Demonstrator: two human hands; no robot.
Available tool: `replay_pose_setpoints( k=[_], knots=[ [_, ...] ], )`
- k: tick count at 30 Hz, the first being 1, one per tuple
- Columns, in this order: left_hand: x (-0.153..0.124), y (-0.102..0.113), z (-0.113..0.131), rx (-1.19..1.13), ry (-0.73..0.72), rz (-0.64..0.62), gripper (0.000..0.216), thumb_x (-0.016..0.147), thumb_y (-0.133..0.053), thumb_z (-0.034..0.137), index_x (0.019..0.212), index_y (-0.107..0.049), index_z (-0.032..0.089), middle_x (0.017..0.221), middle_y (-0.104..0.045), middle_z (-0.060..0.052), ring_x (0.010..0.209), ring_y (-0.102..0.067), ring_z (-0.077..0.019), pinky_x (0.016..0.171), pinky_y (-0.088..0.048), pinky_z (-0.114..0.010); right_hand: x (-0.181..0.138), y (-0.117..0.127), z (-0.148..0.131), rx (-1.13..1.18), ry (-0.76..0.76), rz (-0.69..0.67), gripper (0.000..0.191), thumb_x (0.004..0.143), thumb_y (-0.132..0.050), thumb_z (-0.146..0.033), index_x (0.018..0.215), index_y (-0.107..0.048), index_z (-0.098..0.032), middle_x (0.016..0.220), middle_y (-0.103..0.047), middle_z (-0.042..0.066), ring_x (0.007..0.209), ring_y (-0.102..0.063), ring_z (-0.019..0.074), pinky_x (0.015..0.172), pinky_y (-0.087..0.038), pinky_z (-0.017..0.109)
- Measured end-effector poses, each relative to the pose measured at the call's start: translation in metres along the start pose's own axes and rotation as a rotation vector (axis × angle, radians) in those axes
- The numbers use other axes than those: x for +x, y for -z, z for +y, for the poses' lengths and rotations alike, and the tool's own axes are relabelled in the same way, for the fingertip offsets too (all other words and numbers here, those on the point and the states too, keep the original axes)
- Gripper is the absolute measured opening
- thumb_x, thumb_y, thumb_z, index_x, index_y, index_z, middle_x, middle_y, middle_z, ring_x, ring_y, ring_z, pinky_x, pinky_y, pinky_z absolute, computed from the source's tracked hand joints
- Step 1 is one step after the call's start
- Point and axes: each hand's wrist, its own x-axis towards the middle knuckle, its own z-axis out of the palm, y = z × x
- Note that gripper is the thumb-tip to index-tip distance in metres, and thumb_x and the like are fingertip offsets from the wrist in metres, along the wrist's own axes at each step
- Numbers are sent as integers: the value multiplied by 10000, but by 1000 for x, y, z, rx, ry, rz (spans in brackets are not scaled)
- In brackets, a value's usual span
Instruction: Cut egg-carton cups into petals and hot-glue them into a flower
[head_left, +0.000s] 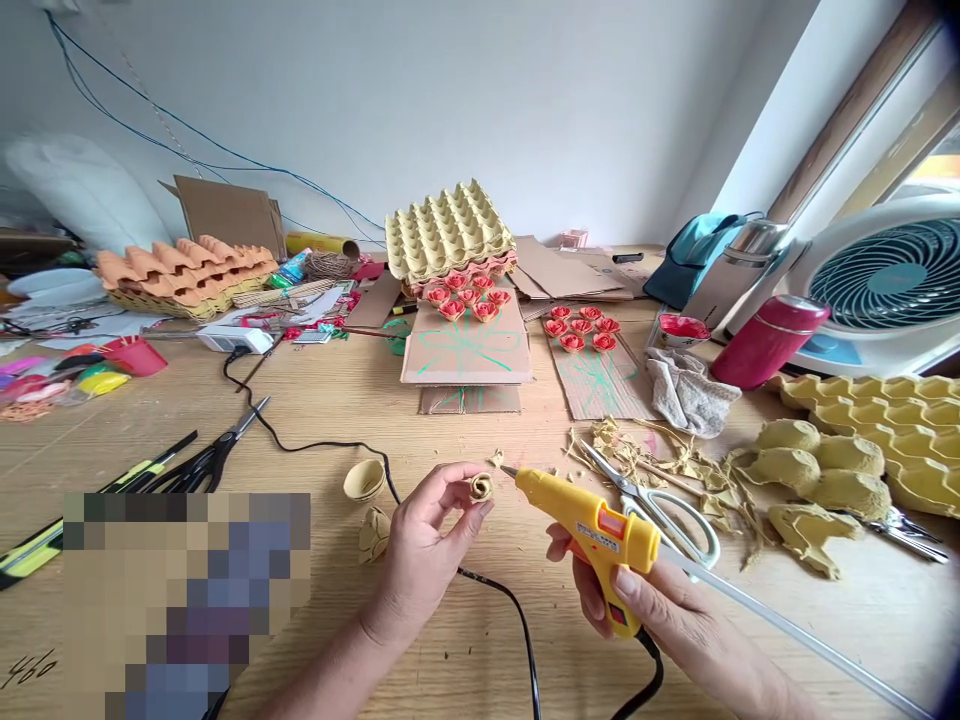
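My left hand (426, 545) pinches a small rolled cardboard rosebud (481, 487) between fingertips, just above the wooden table (315, 420). My right hand (645, 605) grips a yellow hot glue gun (592, 530) by its handle. The gun's nozzle points left, a short way from the rosebud. A clear glue stick (787, 630) juts out behind the gun. Its black cord (517, 620) runs under my left wrist. A cut egg-carton cup (364, 480) and a curled carton piece (373, 535) lie left of my left hand.
White-handled scissors (667, 510) lie among carton scraps right of the gun. Black scissors (202, 462) lie at left. Red painted roses (466, 296) sit on cardboard under an egg tray (446, 232). More trays (885, 420), a red flask (769, 342), a fan (885, 275) and a cloth (686, 392) are at right.
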Motion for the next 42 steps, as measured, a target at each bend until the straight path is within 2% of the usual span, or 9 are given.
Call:
replay_pose_setpoints(
  k=[5, 9, 16, 19, 23, 28, 32, 38, 42],
  knots=[
    [0, 0, 0, 19, 1, 21, 214, 892, -695, 207, 1102, -655, 213, 986, -706, -40, 892, -688, -156, 832, -570, -265, 1, 2, 7, -31, 15, -5, 482, 972, -441, -629, 1272, -651, -315, 848, -561, 59, 745, -514, 229, 727, -480, 393],
    [2, 0, 1, 62, -24, 22, 218, 886, -683, 180, 1099, -654, 215, 954, -695, -30, 859, -687, -145, 800, -571, -253, 2, 1, 7, -41, 29, -3, 502, 983, -425, -625, 1265, -646, -274, 840, -548, 51, 741, -505, 211, 719, -472, 368],
    [4, 1, 13, 179, -119, 30, 174, 822, -704, 119, 977, -675, 192, 841, -679, -4, 710, -656, -119, 694, -568, -226, 5, 3, 14, -8, 36, 35, 484, 1009, -418, -580, 1287, -606, -230, 858, -564, 44, 755, -508, 198, 722, -449, 342],
    [3, 0, 14, 140, -107, -10, 159, 831, -703, 125, 976, -703, 189, 866, -702, -16, 746, -672, -129, 726, -573, -234, 9, -1, 16, 56, 50, 63, 493, 983, -469, -608, 1244, -607, -213, 814, -543, 26, 688, -489, 174, 654, -429, 321],
    [-3, -5, 14, 10, -20, -90, 188, 852, -706, 161, 1035, -704, 203, 914, -742, -27, 811, -698, -146, 783, -581, -249, 18, -10, 11, 111, 78, 157, 441, 897, -660, -569, 1136, -600, -202, 713, -455, -36, 571, -422, 118, 556, -379, 277],
    [-14, -17, 24, 4, -42, -186, 174, 826, -726, 133, 982, -709, 209, 923, -727, -27, 817, -676, -147, 780, -569, -245, 27, -18, 7, 217, 41, 273, 431, 806, -773, -535, 1009, -592, -200, 821, -570, 6, 569, -424, 98, 522, -376, 262],
    [-18, -25, 30, 15, -110, -220, 148, 816, -734, 115, 918, -685, 211, 873, -658, -6, 762, -623, -127, 709, -540, -216, 29, -24, 8, 286, 8, 248, 485, 725, -838, -525, 974, -583, -196, 853, -604, 9, 562, -443, 86, 505, -391, 248],
    [-19, -27, 31, 100, -167, -252, 178, 838, -703, 112, 967, -660, 228, 897, -609, -3, 764, -594, -131, 705, -516, -231, 28, -25, 10, 368, -13, 216, 462, 739, -836, -493, 964, -570, -190, 724, -551, -38, 556, -466, 87, 504, -401, 233],
    [-19, -25, 33, 144, -193, -295, 205, 837, -673, 76, 959, -631, 237, 879, -593, 10, 763, -581, -129, 708, -498, -231, 27, -26, 8, 380, -8, 213, 472, 735, -842, -479, 990, -569, -191, 726, -552, -43, 536, -466, 80, 499, -400, 233]
  ],
)
